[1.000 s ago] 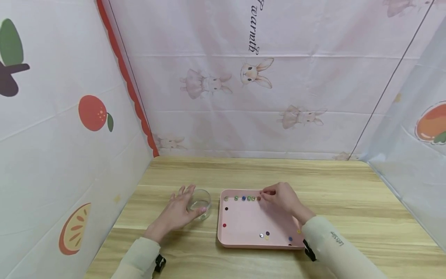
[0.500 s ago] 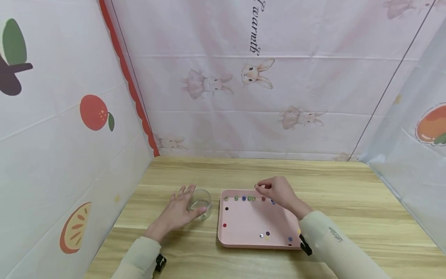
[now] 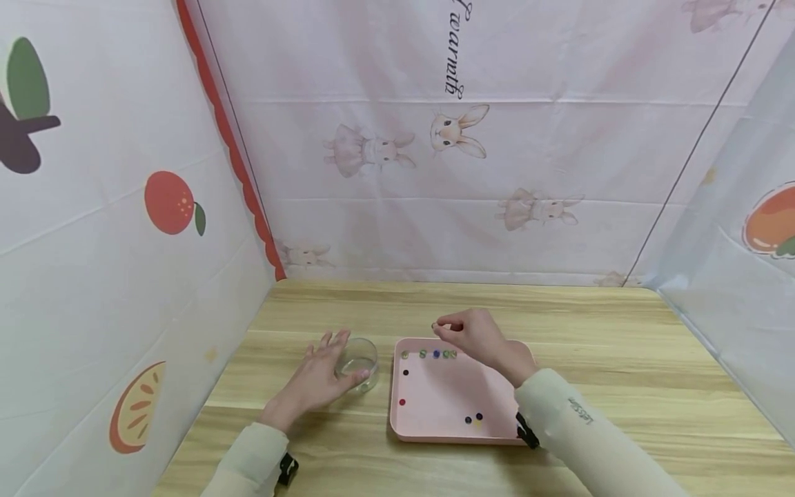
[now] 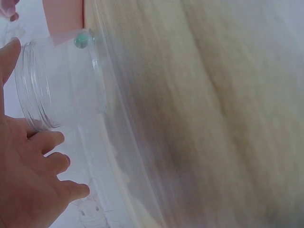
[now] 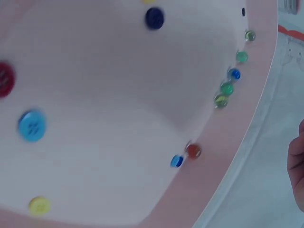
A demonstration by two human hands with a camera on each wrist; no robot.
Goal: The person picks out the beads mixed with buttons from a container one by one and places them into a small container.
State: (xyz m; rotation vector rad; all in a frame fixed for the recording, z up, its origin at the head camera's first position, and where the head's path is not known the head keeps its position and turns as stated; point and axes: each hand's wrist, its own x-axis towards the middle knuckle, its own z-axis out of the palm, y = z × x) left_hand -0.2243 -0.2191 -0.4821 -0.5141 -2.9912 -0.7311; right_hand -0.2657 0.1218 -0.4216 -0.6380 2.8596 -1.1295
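From the head view, the right hand (image 3: 475,336) pinches a marble (image 3: 434,325) above the tray's (image 3: 435,431) far rim; the jar (image 3: 359,362) lies leftward, steadied by the relaxed, open-fingered left hand (image 3: 317,378). At the left wrist, the jar (image 4: 61,78) holds one green marble (image 4: 80,39). The right wrist shows marbles (image 5: 227,88) along the tray (image 5: 247,137) wall.

One pink tray (image 3: 435,431) on the table, one clear glass jar (image 3: 359,362) just left of the tray, seven marbles along the tray's far wall (image 5: 227,88), five flat buttons on the tray's floor (image 5: 32,125), one marble inside the jar (image 4: 81,39), two hands beside the tray
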